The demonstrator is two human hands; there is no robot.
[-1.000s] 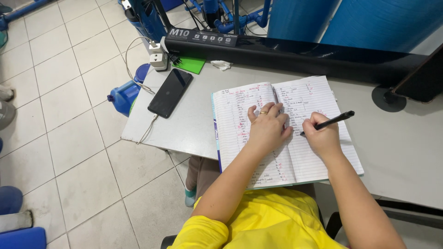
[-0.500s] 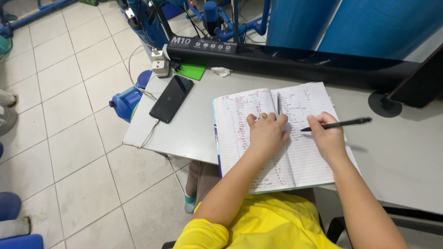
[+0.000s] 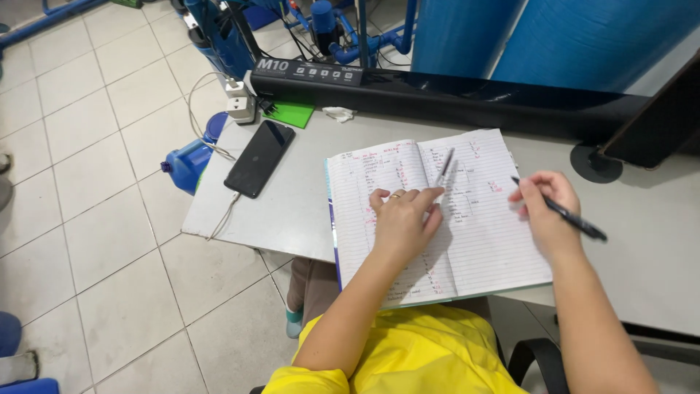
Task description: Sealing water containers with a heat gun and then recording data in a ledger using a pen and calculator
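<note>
Head view: open lined notebook (image 3: 467,241) lies flat on the grey table (image 3: 292,204), both pages largely filled with handwritten entries in dark and red ink; only the lowest lines look unwritten. Left hand (image 3: 399,222) rests flat, fingers spread on the gutter beside a second pen (image 3: 444,168). Right hand (image 3: 543,211) grips a black pen (image 3: 560,209) lifted off the right page; a dark phone (image 3: 259,157) lies well apart to the left.

Open lined notebook (image 3: 437,219), black pen (image 3: 561,211)
</note>
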